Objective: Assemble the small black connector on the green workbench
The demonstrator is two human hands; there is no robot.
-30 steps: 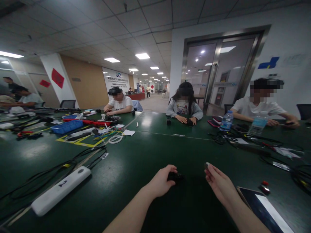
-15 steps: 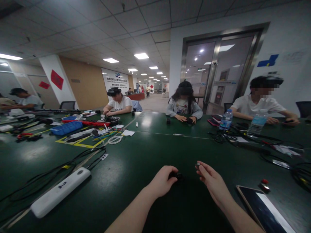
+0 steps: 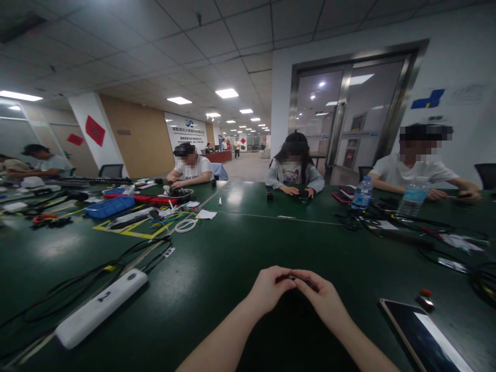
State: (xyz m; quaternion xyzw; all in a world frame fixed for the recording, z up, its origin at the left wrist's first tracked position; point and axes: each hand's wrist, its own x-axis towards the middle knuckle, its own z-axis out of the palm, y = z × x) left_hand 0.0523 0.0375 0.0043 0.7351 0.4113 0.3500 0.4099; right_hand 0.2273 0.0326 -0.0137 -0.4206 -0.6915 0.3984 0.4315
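Observation:
My left hand (image 3: 268,290) and my right hand (image 3: 318,297) meet over the dark green table (image 3: 236,248), fingertips together. Between them a sliver of a small dark object (image 3: 293,278) shows; the fingers cover most of it. A small black part is pinched by my left hand, its shape hidden. The thumb and fingers of my right hand are closed on a small grey piece, now hidden against the left fingertips.
At the right lie a tablet-like device (image 3: 420,330) and a small red-topped metal part (image 3: 425,299). A white power strip (image 3: 103,307) with black cables lies left. Farther off are a blue tray (image 3: 110,206), water bottles (image 3: 362,194) and several seated people.
My right hand has moved left, bringing its small grey piece to the black part in my left hand. The hands were apart before. The view has shifted slightly.

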